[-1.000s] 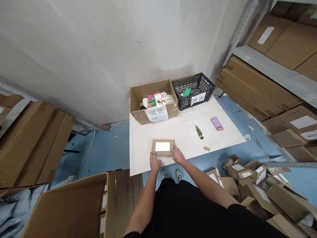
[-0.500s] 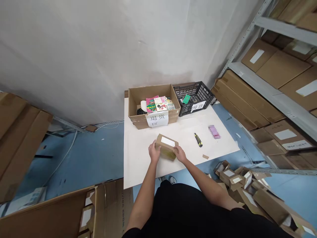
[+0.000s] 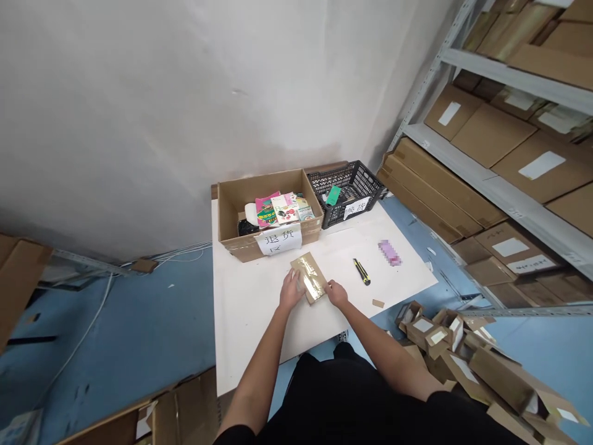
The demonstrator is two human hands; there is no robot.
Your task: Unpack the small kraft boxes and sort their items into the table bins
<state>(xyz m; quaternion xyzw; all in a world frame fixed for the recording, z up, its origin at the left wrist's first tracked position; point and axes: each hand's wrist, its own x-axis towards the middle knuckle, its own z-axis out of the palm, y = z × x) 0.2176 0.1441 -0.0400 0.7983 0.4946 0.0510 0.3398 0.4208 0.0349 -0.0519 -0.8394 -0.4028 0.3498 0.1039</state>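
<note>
Handling a taped box [image 3: 310, 277] just below frame centre, the left hand [image 3: 290, 290] and right hand [image 3: 336, 293] are gripping its sides, apparently the present step; the next move is probably needing even support.

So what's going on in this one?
A person grips a small cardboard box between the left hand and right hand at a white table. Shiny tape shows on the box. A box cutter lies to the right. Farther back on the table stand an open carton holding books and a black crate.
</note>
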